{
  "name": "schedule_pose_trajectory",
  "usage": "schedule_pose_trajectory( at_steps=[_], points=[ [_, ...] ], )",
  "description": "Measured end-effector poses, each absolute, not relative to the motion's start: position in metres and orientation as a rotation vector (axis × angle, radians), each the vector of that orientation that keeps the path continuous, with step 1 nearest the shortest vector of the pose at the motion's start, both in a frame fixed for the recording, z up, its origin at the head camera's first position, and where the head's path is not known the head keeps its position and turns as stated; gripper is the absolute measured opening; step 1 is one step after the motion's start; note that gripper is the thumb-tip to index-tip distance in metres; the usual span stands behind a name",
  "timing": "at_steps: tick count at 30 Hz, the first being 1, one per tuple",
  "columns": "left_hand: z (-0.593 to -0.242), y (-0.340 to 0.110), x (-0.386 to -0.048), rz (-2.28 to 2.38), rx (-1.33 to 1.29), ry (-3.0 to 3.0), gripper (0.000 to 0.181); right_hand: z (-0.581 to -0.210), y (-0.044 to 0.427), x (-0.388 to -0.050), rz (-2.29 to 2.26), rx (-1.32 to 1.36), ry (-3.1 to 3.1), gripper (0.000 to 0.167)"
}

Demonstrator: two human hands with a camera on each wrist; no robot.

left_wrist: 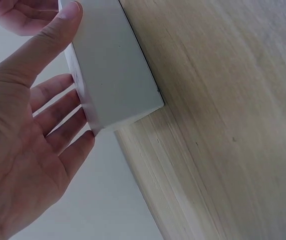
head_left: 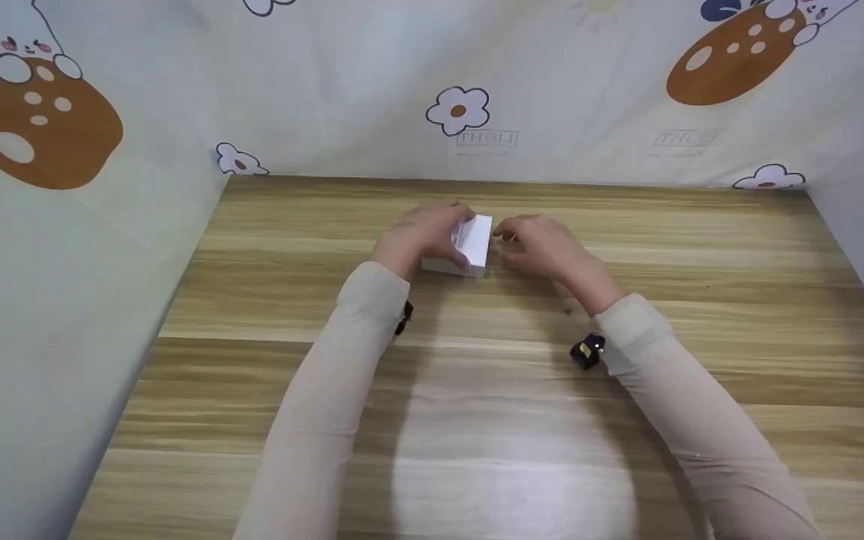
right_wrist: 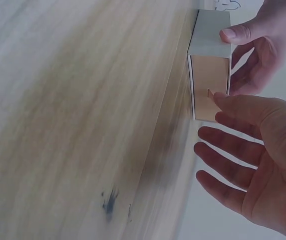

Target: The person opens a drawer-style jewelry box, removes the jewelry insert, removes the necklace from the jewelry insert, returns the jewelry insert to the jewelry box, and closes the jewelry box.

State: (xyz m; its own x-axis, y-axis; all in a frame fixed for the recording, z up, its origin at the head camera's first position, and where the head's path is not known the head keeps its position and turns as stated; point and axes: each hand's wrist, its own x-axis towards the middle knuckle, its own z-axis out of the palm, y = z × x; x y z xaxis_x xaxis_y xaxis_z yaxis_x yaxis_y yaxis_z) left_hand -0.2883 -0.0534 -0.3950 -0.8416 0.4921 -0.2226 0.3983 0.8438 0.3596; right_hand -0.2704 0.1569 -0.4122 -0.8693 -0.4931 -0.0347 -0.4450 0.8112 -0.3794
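A small white box lies on the wooden table toward the back. My left hand grips it, with the thumb on the near side and the fingers on the far side and top. In the right wrist view, the end of the box shows a brown cardboard panel framed by white walls. A small brown tab sticks out of that panel. My right hand pinches this tab between thumb and index finger, while its other fingers are spread loosely below. The index fingertip is partly hidden behind the thumb.
The wood-grain table runs up to a printed cloth backdrop at the back and left. Dark wrist cameras hang under both sleeves. A dark mark shows on the table in the right wrist view.
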Motion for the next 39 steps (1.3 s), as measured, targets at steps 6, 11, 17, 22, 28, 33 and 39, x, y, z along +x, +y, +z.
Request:
schedule_pose_trajectory(
  at_steps=[6, 11, 17, 22, 28, 33, 39],
  points=[
    [-0.3964, -0.0530, -0.2893, 0.432, 0.657, 2.717, 0.082, -0.4136, 0.1549, -0.2712, -0.554, -0.771, 2.859, 0.031],
    [-0.3964, -0.0529, -0.2895, 0.446, 0.655, 2.711, 0.082, -0.4146, 0.1537, -0.2714, -0.544, -0.784, 2.861, 0.029],
    [-0.3952, -0.0533, -0.2898, 0.451, 0.658, 2.706, 0.082, -0.4154, 0.1523, -0.2722, -0.530, -0.795, 2.855, 0.029],
    [-0.3934, -0.0532, -0.2898, 0.426, 0.685, 2.702, 0.082, -0.4153, 0.1513, -0.2725, -0.512, -0.790, 2.856, 0.028],
    [-0.3927, -0.0531, -0.2902, 0.413, 0.686, 2.706, 0.081, -0.4177, 0.1504, -0.2735, -0.489, -0.814, 2.873, 0.026],
    [-0.3935, -0.0528, -0.2907, 0.416, 0.682, 2.701, 0.081, -0.4187, 0.1493, -0.2728, -0.492, -0.808, 2.876, 0.025],
    [-0.3943, -0.0527, -0.2913, 0.430, 0.675, 2.698, 0.080, -0.4188, 0.1489, -0.2723, -0.500, -0.793, 2.879, 0.024]
  ],
)
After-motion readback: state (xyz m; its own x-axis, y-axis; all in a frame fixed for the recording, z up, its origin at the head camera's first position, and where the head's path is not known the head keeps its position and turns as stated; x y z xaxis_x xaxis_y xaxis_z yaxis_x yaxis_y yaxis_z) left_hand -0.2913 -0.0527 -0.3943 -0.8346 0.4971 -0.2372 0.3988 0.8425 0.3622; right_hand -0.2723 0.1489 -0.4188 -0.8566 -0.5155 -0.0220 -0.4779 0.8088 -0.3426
